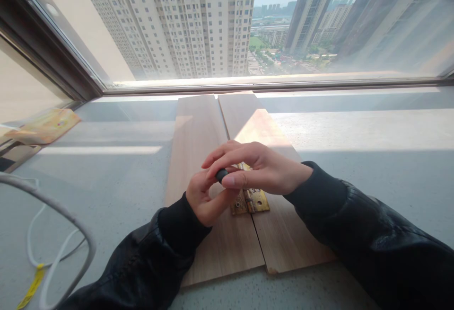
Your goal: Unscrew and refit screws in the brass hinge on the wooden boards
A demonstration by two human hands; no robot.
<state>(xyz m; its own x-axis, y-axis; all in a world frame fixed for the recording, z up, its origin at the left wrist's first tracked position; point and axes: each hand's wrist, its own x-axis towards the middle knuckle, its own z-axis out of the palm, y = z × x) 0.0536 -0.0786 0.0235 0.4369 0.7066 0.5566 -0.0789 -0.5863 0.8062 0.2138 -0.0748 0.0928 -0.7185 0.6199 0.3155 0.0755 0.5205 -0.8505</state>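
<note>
Two pale wooden boards [198, 144] lie side by side, with a narrow seam between them. A worn brass-coloured hinge [260, 202] lies across the seam, partly covered by my hands. My right hand [262, 168] grips a black, rounded, screwdriver-like handle [222, 174] between thumb and fingers; the lower part of this tool is hidden. Close beneath it, over the hinge, my left hand [205, 199] has its fingers curled in, and what they hold cannot be made out.
Thick white cable [80, 227] loops at the left, near a yellow tag [33, 284]. A yellowish packet [49, 125] lies at the far left on the speckled sill [124, 172]. Behind the boards runs the window frame [283, 85].
</note>
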